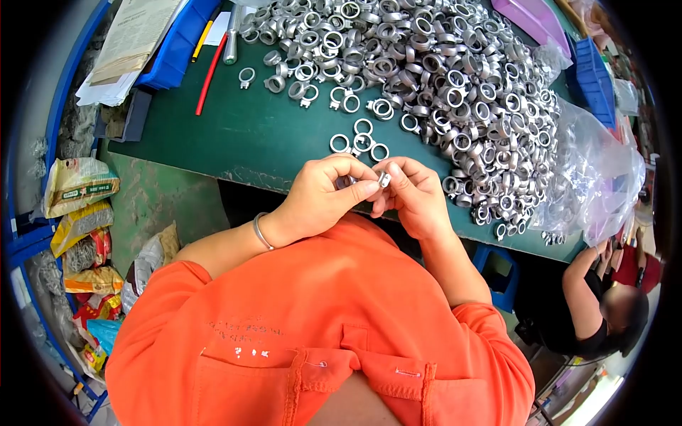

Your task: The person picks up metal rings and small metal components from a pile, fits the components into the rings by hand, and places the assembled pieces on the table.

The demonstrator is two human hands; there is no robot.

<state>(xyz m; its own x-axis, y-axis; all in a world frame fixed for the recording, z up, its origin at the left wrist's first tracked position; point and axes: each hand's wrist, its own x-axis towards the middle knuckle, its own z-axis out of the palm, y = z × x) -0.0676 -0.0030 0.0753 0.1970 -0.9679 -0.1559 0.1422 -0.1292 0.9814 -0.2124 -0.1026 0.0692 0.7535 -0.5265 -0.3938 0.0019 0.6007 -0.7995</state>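
Observation:
My left hand (320, 193), a metal bangle at its wrist, is closed around a grey metal ring (344, 182), most of which the fingers hide. My right hand (415, 195) pinches a small shiny metal piece (384, 179) between thumb and fingers. The left thumb tip meets that piece too; whether it belongs to the ring I cannot tell. Just beyond my fingers, a small group of metal rings (363, 142) with little lugs lies on the green table (277, 135). A large heap of similar rings (426, 64) spreads over the table's far and right side.
A red stick (211, 74), a yellow pen (202, 41) and a metal rod (231, 46) lie at the table's left. Papers (131, 46) rest by a blue bin (170, 64). Clear plastic (590, 177) covers the right edge. Another person (586, 298) sits at right; bags (82, 184) stand left.

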